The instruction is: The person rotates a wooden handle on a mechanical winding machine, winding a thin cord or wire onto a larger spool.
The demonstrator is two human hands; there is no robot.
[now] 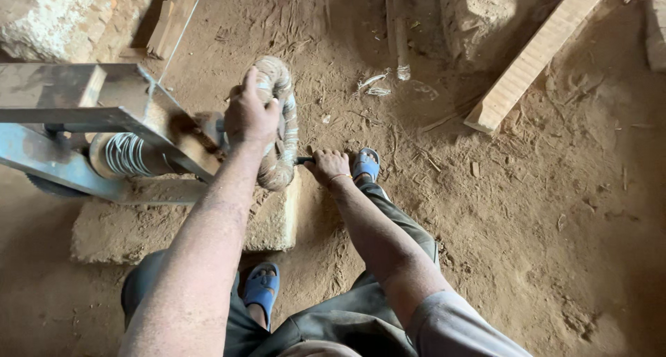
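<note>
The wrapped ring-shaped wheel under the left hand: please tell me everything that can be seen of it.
The wrapped wheel is a thick ring, bound all around in dusty, pale cloth-like strips. It stands upright, almost edge-on to the camera, at the end of a metal frame beside a spool of thin wire. The left hand grips its upper rim. The right hand holds a dark handle that sticks out near its lower side. Its bottom sits close to a stone block; contact there is unclear.

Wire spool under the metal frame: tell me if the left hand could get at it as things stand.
Probably not directly. The left hand grips the wrapped wheel, and a metal frame bar crosses in front of the wire spool.
</note>
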